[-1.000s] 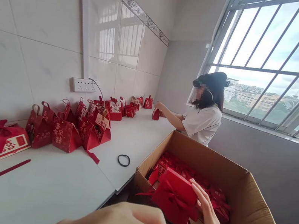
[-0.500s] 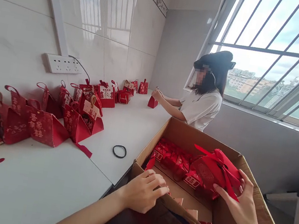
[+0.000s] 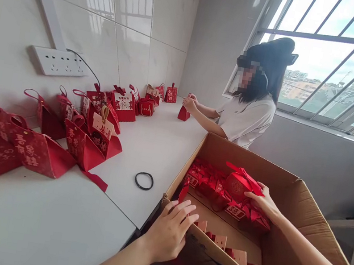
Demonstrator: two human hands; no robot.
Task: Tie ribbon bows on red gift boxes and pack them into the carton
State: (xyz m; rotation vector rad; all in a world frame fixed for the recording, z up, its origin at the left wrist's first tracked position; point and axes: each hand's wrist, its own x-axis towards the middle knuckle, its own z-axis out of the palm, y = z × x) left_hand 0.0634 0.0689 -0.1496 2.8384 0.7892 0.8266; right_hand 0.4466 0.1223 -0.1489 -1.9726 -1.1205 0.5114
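My right hand [image 3: 265, 201] is closed on the side of a red gift box [image 3: 238, 184] with a ribbon, inside the cardboard box [image 3: 307, 208]. The gift box is over a row of red boxes [image 3: 205, 183] along the far side. My left hand [image 3: 171, 228] rests on the carton's near left edge, fingers bent over the rim and apart, holding nothing. Red and tan boxes [image 3: 236, 256] line the carton's near side, partly hidden by its wall.
Many red bags [image 3: 38, 150] stand on the white table [image 3: 147, 145] along the wall. A black ring [image 3: 144, 181] lies near the table's edge. Beyond the carton, a person [image 3: 251, 113] holds a small red box [image 3: 184, 112].
My right hand has moved the red gift box down and away, deeper into the carton. The view has shifted, while my left hand has stayed on the carton's edge.
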